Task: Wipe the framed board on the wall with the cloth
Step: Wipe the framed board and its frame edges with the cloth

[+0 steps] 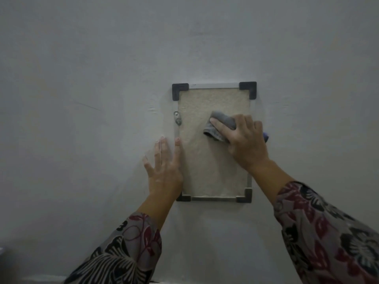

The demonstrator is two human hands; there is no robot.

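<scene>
While the framed board (pixel 213 140) hangs upright on the grey wall (pixel 82 78), the right hand (pixel 244 140) presses a bunched grey cloth (pixel 220 125) against its upper right area, grip closed around it. Left hand (pixel 164 167), fingers spread and empty, lies flat at the board's left edge.

Framed board (pixel 213 160) hangs on grey wall (pixel 82 78). Right hand (pixel 244 140) presses a bunched grey cloth (pixel 220 125) against its upper right area. Left hand (pixel 164 167) lies flat, fingers spread, along the left frame edge.
</scene>
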